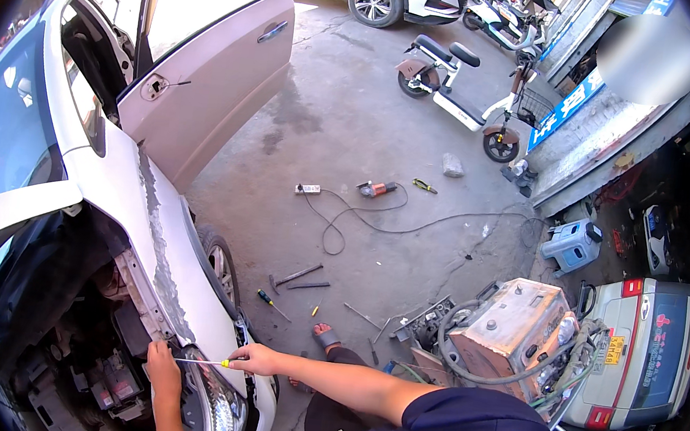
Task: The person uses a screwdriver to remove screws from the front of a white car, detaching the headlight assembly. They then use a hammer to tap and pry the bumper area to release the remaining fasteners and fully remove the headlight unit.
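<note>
My right hand (257,360) is closed on the yellow handle of a long thin screwdriver (203,362), held level across the front corner of a white car. My left hand (164,365) has its fingers curled at the far end of the shaft, beside the headlight (216,414) and the inner edge of the fender (162,254). The fender has a long grey, rough patch along it. The open engine bay (76,338) lies to the left, with a battery inside. Exactly what the screwdriver's tip touches is hidden by my left fingers.
The open car door (214,90) juts out. Several hand tools (300,273), a grinder (378,189) and its cord lie on the concrete. A rusty machine (507,328) with hoses and a parked vehicle (660,345) stand right. A scooter (460,101) stands farther back.
</note>
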A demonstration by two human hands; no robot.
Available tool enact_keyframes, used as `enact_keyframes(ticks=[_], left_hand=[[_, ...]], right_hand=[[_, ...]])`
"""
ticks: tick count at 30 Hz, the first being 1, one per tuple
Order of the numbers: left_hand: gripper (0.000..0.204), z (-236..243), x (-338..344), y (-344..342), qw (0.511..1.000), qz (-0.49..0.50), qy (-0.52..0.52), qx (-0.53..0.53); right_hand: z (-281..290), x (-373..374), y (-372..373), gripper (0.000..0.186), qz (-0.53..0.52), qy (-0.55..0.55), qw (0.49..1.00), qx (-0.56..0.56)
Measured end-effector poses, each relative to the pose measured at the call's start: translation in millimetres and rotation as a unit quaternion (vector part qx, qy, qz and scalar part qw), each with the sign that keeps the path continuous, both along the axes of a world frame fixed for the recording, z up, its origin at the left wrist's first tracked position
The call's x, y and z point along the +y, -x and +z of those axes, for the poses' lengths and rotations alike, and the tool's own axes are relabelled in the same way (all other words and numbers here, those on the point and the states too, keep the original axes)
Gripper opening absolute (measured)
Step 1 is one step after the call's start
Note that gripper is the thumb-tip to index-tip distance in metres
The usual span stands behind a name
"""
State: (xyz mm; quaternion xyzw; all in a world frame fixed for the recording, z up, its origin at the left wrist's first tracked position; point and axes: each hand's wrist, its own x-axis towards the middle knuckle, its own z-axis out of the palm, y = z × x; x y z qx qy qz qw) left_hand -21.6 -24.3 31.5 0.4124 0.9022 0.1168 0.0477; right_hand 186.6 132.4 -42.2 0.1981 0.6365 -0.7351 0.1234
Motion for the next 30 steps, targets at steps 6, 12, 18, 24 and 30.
enact_keyframes(ticks=[6,12,18,24,30], left_hand=[[0.014,-19,-15,-2,0.992,-0.032,-0.124,0.022],[0.021,-13,-12,-11,0.993,-0.024,-0.111,0.045],[0.011,-11,-9,-18,0.993,-0.014,-0.107,0.055],[0.017,-19,-3,-21,0.985,0.051,-0.159,0.047],[0.015,-14,3,-12,0.986,0.100,-0.135,-0.003]], right_hand=[[-4,-13,3,0.044,-0.074,-0.052,0.995,0.040],[31,-16,-1,0.040,-0.045,-0.008,0.998,-0.033],[56,-3,-28,0.041,-0.097,0.039,0.992,-0.077],[61,9,-30,0.040,-0.095,-0.048,0.993,-0.054],[48,2,-17,0.039,-0.109,0.062,0.991,-0.054]])
